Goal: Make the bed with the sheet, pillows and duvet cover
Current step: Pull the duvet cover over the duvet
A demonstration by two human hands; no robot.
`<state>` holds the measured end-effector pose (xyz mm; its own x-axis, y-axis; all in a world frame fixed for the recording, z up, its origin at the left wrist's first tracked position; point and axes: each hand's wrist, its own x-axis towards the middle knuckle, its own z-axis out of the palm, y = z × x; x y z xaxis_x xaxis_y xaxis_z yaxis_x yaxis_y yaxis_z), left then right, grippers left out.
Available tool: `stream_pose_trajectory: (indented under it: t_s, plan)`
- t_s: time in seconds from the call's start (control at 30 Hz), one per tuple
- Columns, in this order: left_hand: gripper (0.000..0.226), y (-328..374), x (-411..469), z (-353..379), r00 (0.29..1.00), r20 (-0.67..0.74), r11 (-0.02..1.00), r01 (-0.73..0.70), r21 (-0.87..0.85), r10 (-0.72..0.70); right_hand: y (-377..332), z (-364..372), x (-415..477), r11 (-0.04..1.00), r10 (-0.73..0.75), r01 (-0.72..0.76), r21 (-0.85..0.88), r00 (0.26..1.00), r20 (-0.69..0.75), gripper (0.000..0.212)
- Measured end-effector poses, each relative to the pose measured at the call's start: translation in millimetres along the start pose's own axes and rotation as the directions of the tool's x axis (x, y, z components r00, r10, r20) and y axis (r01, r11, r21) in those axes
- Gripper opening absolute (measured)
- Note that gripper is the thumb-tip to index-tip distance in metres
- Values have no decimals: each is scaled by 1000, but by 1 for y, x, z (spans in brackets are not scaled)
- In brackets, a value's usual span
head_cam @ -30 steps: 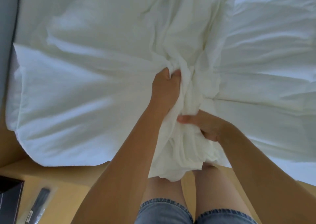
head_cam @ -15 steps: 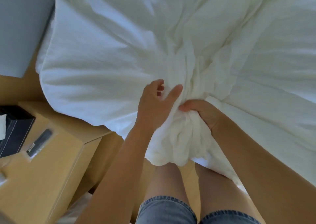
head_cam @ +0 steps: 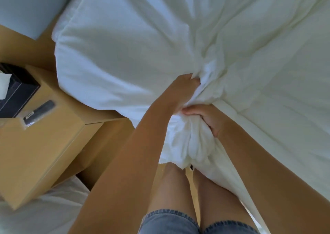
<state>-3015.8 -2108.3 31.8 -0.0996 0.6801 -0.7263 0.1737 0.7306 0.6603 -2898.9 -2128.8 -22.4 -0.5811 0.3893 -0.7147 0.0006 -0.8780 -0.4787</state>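
A wooden bedside counter [head_cam: 53,135] fills the lower left of the view, and everything else is placed from it. To its right, just past its near corner, a white cover [head_cam: 125,58] is gathered into a thick twisted bunch that hangs off the edge of the bed [head_cam: 285,94]. Both hands hold this bunch. The left grip [head_cam: 180,92] is the one farther from the counter's front, its fingers curled tight into the folds where the creases fan out. The right grip [head_cam: 205,119] sits just below it and touches it, with the thumb laid across the bunch and the fingers wrapped round its far side. Beyond the counter's back edge, the rest of the cover lies puffed and full on the bed; whether it is a pillowcase or the duvet cover I cannot tell. On the counter's far left sits a black box [head_cam: 17,94], and beside it lies a remote control [head_cam: 38,112] in clear wrap. In front of the counter, at the bottom left, another stretch of white bedding [head_cam: 39,214] shows. Right of that are the person's bare legs and denim shorts [head_cam: 169,221].
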Motion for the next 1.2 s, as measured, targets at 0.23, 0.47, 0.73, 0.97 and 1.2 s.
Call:
stream_pose_trajectory:
  t_s: [0.23, 0.47, 0.73, 0.97, 1.2]
  plan:
    - [43, -109, -33, -31, 722, -380, 703, 205, -681, -578, 4, 7, 4, 994, 67, -51, 92, 980, -187, 28]
    - [22, -72, 22, -54, 786, -201, 520, 173, -837, -585, 2, 13, 12, 996, 58, -39, 82, 966, -250, 45]
    - [25, -30, 45, -79, 782, -402, 678, 35, -734, -476, -20, 35, 13, 998, 52, -42, 40, 961, -273, 30]
    - [30, -17, 55, -107, 791, -351, 596, 22, -803, -501, 53, -56, -153, 866, 81, 168, 472, 883, -462, 41]
    - [18, -59, 28, -28, 714, -417, 603, 9, -798, -562, 87, -122, -193, 949, 58, 179, 261, 712, -699, 20]
